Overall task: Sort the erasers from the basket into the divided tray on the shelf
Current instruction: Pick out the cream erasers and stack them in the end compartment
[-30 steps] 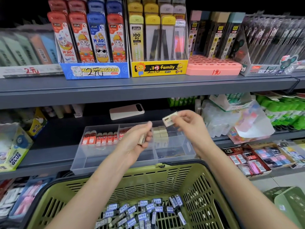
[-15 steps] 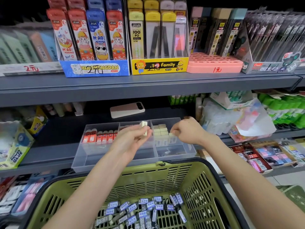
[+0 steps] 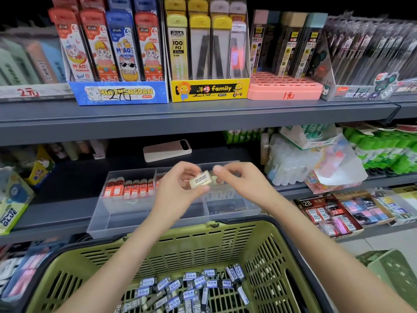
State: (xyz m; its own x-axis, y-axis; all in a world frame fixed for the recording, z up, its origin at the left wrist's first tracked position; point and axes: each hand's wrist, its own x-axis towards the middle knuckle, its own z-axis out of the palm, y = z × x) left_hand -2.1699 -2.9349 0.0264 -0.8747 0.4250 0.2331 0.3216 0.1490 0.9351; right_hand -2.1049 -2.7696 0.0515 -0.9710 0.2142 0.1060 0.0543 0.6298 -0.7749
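Observation:
A clear divided tray (image 3: 99,213) stands on the lower shelf. Red erasers (image 3: 128,187) line its left compartment; my hands hide most of the right one. My left hand (image 3: 178,195) pinches a beige eraser (image 3: 200,180) labelled DRAWING above the tray's middle. My right hand (image 3: 239,184) meets it from the right, its thumb and curled fingertips at the eraser's right end. Below, the green basket (image 3: 203,236) holds several dark erasers with blue labels (image 3: 191,288).
A pink-and-white phone-like slab (image 3: 167,150) lies behind the tray. The upper shelf's edge (image 3: 203,123) overhangs it. Glue boxes (image 3: 11,199) stand at the left, 2B eraser boxes (image 3: 327,213) at the right. Another green basket (image 3: 392,272) sits lower right.
My right hand set its beige eraser down in the tray's right compartment and came back to the left hand. My left hand raised and turned its eraser label-up.

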